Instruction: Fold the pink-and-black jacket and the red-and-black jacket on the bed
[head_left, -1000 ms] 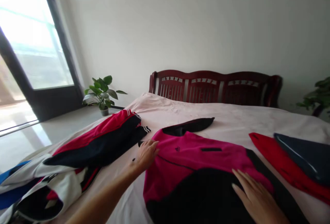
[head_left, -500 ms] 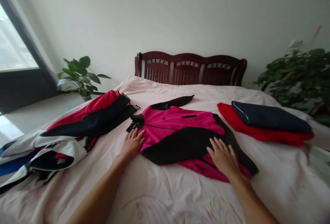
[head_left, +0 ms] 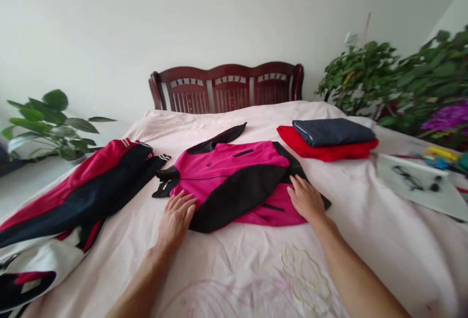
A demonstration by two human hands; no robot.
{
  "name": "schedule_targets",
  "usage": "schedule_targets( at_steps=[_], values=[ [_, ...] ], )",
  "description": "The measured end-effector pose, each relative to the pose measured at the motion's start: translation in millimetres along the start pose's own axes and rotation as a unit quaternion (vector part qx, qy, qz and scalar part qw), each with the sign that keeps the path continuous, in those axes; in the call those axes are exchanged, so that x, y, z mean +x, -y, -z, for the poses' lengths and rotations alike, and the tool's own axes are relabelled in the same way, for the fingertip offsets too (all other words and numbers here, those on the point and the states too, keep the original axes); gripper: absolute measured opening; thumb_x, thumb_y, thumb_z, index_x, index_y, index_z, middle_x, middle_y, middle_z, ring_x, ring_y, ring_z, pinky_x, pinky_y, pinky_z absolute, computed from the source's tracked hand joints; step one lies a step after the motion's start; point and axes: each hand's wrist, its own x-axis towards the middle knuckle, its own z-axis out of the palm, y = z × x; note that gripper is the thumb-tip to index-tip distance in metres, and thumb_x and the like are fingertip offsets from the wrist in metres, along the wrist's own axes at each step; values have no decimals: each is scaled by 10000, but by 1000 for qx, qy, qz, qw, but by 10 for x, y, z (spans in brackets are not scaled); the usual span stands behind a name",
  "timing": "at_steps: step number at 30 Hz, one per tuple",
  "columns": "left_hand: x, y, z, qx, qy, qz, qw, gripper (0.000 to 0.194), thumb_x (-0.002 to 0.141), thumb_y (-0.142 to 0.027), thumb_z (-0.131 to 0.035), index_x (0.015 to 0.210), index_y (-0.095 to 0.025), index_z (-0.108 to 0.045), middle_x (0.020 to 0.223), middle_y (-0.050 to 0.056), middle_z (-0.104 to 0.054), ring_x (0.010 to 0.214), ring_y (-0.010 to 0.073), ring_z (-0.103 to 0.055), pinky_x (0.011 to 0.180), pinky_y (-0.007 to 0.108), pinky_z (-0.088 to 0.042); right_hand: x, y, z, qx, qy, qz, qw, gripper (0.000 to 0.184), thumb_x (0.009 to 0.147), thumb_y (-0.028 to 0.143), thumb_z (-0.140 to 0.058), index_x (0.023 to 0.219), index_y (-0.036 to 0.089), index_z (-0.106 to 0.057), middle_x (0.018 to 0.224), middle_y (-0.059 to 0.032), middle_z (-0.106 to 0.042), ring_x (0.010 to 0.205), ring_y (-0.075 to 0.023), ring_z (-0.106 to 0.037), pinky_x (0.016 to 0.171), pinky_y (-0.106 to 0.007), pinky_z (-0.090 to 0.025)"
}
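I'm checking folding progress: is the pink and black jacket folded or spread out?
Partly folded. The pink and black jacket has one black sleeve laid across its front; left hand and right hand press its edges flat.

A plain bedroom in soft daylight

A pale off-white wall is filling the far side, evenly lit. A dark red carved wooden headboard is standing against it at the far end of a bed covered in a pale pink embroidered sheet. A broad-leaved green potted plant is sitting at the far left, and a dense bushy green plant is crowding the far right, purple blooms showing beside it.
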Motion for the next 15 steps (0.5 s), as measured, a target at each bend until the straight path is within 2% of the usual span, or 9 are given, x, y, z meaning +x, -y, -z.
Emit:
schedule_targets(
  at_steps=[3, 6, 8, 10, 13, 15],
  values=[
    [59, -376, -24, -6, 49, -6, 999, 438, 950, -441, -476, 1297, -213, -614, 1217, 76, -704, 1225, 278, -575, 1153, 513, -317, -6, -6, -4, 9, 1, -3, 1000, 519, 985, 344, -351, 1437, 116, -463, 1499, -153, -458, 1331, -291, -463, 1088, -457, -382],
    [87, -600, -13, -25, 82, 6, 996, 362, 886, -305, -521, 1215, -230, -653, 1072, 57, -742, 1044, 252, -650, 1140, 500, -323, -15, -12, -14, 20, 1, -7, 1000, 516, 983, 352, -357, 1434, 127, -467, 1508, -153, -448, 1338, -299, -452, 1090, -476, -372],
    [70, -615, 52, -76, 74, 7, 994, 289, 836, -192, -471, 1008, -237, -699, 935, 37, -741, 930, 221, -655, 1103, 462, -368, -18, -16, -19, 28, -3, -9, 1000, 509, 978, 352, -369, 1427, 138, -476, 1508, -148, -450, 1338, -305, -451, 1090, -484, -369],
    [23, -544, 159, -157, 58, -14, 986, 247, 812, -156, -421, 816, -233, -655, 832, 32, -707, 861, 202, -637, 1049, 423, -417, -17, -27, -15, 39, -12, -3, 999, 497, 969, 337, -381, 1411, 138, -491, 1490, -140, -475, 1327, -306, -463, 1091, -478, -370],
    [-60, -383, 310, -260, 73, -55, 961, 244, 835, -154, -365, 706, -230, -558, 748, 24, -644, 799, 184, -605, 985, 390, -447, -8, -48, 17, 73, -34, 19, 997, 478, 955, 292, -377, 1378, 114, -513, 1411, -144, -554, 1281, -283, -514, 1084, -430, -388],
    [-94, -309, 348, -276, 107, -49, 954, 236, 819, -140, -359, 680, -227, -529, 712, 18, -607, 758, 177, -583, 892, 359, -467, -1, -56, 48, 100, -46, 23, 994, 470, 955, 288, -361, 1354, 107, -531, 1323, -153, -617, 1213, -269, -570, 1053, -402, -420]
  ],
)
